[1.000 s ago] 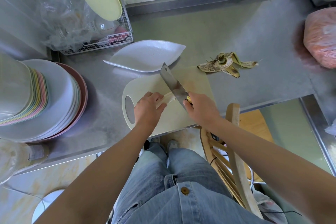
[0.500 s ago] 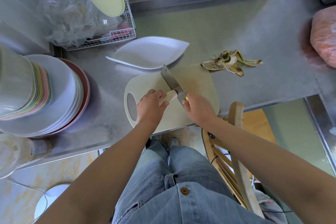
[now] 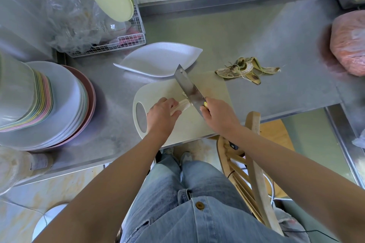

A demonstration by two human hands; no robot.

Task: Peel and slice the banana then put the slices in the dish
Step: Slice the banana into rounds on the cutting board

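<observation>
peeled pale banana [image 3: 182, 104] lies on cream plastic cutting board [image 3: 211, 85], its near end hidden under left hand [image 3: 162, 117], fingers curled on it. right hand [image 3: 219, 116] fists steel cleaver [image 3: 188, 89], handle mostly hidden, blade at the cut end. slices behind the blade unclear. white leaf-shaped dish [image 3: 158, 59] sits just beyond the board.

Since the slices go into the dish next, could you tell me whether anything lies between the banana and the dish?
Only the knife, gripped by the right hand, crosses that path: its blade meets the banana and its tip reaches toward the near rim of the dish. Nothing else visible lies between them.
</observation>
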